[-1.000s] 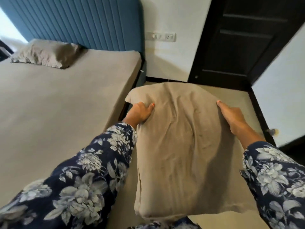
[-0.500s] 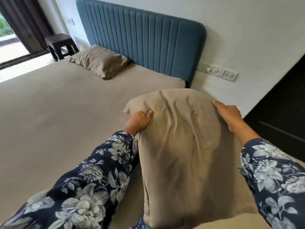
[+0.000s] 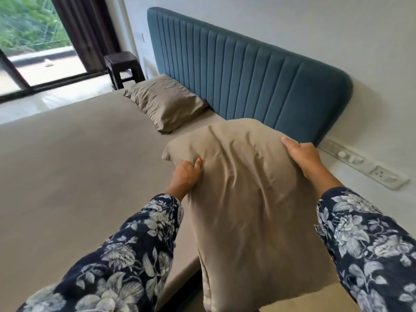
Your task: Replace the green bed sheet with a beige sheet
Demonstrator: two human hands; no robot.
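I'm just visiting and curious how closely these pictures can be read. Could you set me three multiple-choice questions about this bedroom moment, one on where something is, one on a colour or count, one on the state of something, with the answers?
1. Where does the pillow that nobody is holding lie?
A. On the bed, against the headboard
B. On the floor by the window
C. On the dark stool

2. What colour is the headboard?
A. Red
B. Blue
C. White

3. How is the nearer pillow held?
A. By the left hand alone
B. It lies free on the bed
C. By both hands, one at each side

Answers:
1 A: the far pillow rests on the beige sheet beside the headboard.
2 B: its ribbed padding is blue.
3 C: the left hand grips the held pillow at one edge and the right hand at the other.
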